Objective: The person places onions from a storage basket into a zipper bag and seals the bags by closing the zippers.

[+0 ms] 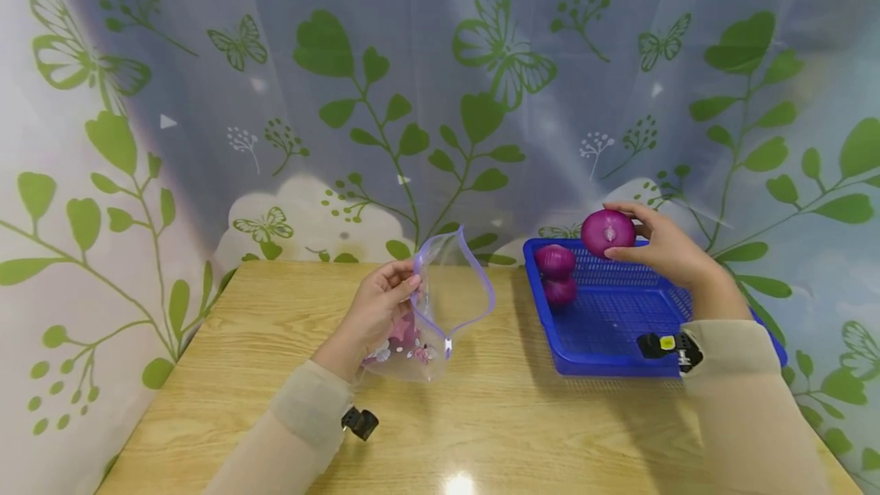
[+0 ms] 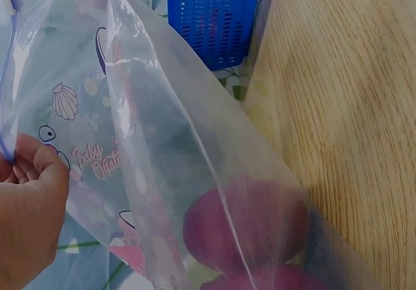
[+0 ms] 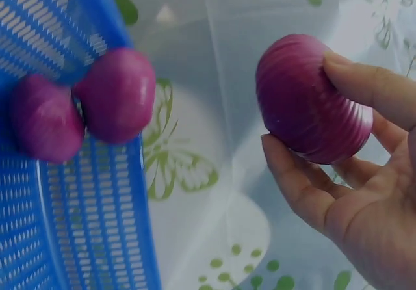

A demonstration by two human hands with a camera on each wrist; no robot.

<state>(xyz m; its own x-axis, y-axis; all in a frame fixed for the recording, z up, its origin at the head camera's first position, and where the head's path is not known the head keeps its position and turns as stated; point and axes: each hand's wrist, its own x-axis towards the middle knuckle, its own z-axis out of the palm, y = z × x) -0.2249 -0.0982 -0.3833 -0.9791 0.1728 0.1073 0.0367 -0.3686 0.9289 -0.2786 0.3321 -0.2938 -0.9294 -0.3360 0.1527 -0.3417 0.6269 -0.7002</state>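
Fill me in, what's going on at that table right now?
A person's right hand holds a purple-red onion in the air, while two more onions sit in the blue basket. Their left hand grips a clear zip bag by its edge, the mouth open. At least two bagged onions show through the film.

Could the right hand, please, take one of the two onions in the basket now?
Probably not yet: the right hand grips another red onion, although nothing covers the two red onions in the blue plastic basket.
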